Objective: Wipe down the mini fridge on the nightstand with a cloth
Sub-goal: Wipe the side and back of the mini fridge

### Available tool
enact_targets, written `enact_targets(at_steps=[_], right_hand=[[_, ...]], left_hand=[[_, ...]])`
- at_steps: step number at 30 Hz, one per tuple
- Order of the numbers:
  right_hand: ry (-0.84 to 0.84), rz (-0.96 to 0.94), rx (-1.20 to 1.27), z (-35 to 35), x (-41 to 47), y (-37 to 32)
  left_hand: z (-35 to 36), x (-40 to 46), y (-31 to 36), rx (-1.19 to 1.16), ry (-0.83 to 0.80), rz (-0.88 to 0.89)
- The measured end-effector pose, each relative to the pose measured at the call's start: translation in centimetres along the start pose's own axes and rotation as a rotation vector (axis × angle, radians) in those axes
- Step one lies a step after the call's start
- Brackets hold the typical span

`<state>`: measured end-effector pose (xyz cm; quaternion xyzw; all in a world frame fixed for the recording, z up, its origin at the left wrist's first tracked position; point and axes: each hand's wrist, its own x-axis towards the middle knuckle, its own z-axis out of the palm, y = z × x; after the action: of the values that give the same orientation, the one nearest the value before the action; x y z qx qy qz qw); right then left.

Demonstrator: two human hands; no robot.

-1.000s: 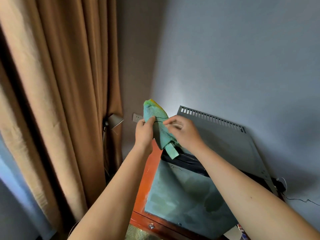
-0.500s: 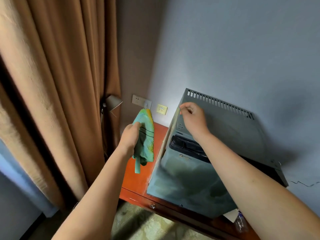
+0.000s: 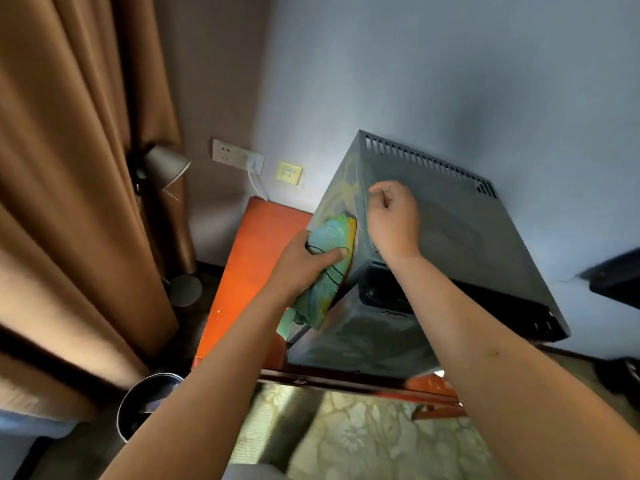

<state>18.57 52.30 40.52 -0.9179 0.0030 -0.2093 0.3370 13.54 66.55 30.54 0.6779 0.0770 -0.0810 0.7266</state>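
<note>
Beside the nightstand (image 3: 256,251), a bin (image 3: 138,407) holds something dark

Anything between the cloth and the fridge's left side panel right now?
Nothing visible. The left hand presses the cloth flat against the left side of the mini fridge, and no object shows between them. The right hand rests on the fridge's top edge, clear of the cloth's path.
</note>
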Motion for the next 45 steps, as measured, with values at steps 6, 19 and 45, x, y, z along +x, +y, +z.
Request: enact_targets(at_steps=[6,19,45], right_hand=[[0.1,0.052,-0.035,-0.2,-0.5,-0.2],[0.07,0.014,-0.181,0.2,-0.8,-0.6],[0.135,0.062,-0.077,0.1,-0.8,-0.6]], left_hand=[[0.1,-0.3,1.7,0.086,-0.017,0.125],[0.2,-0.5,-1.0,0.156,-0.063,-0.053],[2.0,0.9,3.5,-0.057,-0.046,0.055]])
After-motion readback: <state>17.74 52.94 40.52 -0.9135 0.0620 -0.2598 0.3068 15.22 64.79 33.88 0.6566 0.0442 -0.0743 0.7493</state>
